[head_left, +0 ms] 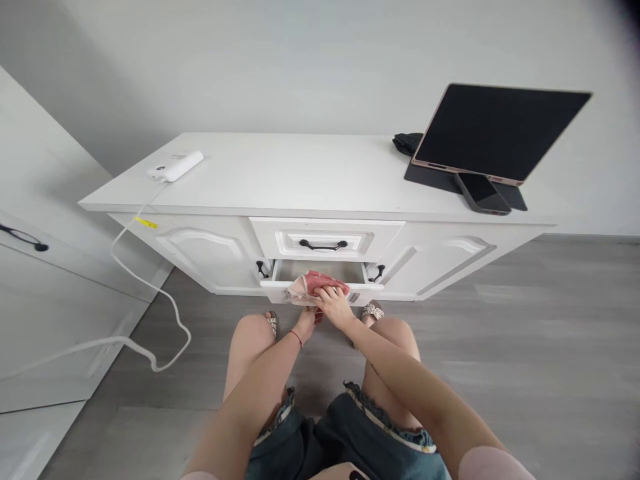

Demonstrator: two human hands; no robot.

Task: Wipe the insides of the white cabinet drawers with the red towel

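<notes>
Holds crumpled red-and-cream cloth-like bundle (311,283) under bent fingers of right hand (335,305), clamped from above. Has left hand (306,321) just below, fingers curled, partly hidden; cannot tell if gripping too. Has hands close together; cannot tell if touching each other. Wears thin red bracelet (297,337) on left wrist. Has bundle at front edge of pulled-out white lower drawer (274,293), overlapping its front panel. Faces long white low cabinet (300,175) with panelled doors. Shows closed white upper drawer (364,240) with curved black handle (323,246), right above open one. Bears, on cabinet top at right, slim black flat screen with rose-gold edge (500,133), tilted up; dark phone (484,193) at its foot; crumpled black fabric item (407,143) by its left edge. Bears, at left end, white rounded device (183,167) with white cable (176,308) running down past cabinet side, bright yellow tag (146,222) near cabinet edge. Has bare knees apart, either side of forearms. Wears dark teal frilled shorts (380,445) and pale studded sandals (373,309) on grey wood-look floor (500,333).
</notes>
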